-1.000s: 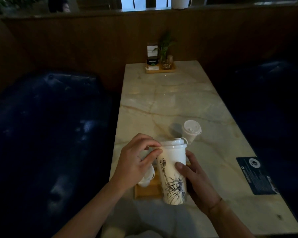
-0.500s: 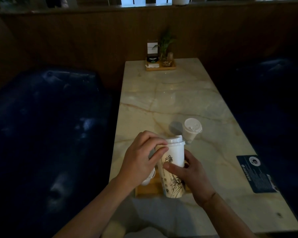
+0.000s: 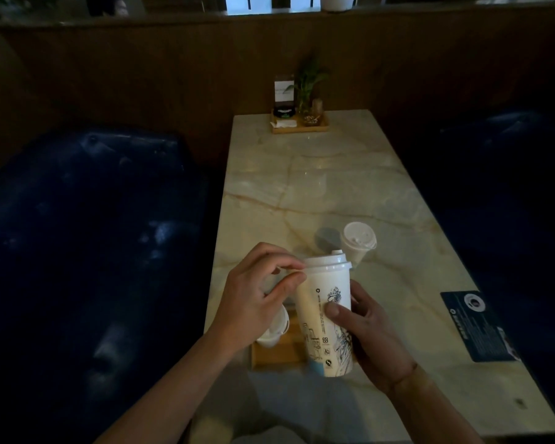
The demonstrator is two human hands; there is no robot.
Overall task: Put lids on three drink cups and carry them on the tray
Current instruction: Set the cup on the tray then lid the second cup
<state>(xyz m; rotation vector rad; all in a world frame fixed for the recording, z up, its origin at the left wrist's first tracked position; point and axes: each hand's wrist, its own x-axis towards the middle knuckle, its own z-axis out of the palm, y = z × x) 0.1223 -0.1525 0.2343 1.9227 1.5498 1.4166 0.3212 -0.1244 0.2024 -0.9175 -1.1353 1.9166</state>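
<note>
A tall white cup (image 3: 324,312) with a line drawing is held above the wooden tray (image 3: 277,354) at the table's near edge. My right hand (image 3: 370,334) grips its side from the right. A white lid (image 3: 326,262) sits on the cup's rim, and my left hand (image 3: 257,298) pinches the lid's left edge with thumb and forefinger. A second white cup (image 3: 274,328) stands on the tray, mostly hidden under my left hand. A third, smaller lidded cup (image 3: 357,243) stands on the marble table (image 3: 318,187) just beyond.
A small wooden tray with a plant, a card and small items (image 3: 298,118) sits at the table's far end. A dark printed card (image 3: 476,325) lies near the right edge. Dark blue sofas (image 3: 87,235) flank the table on both sides.
The tall cup has been turned in my right hand, so the statue drawing has swung round to the right. My left fingers have stayed on the lid's left edge.
</note>
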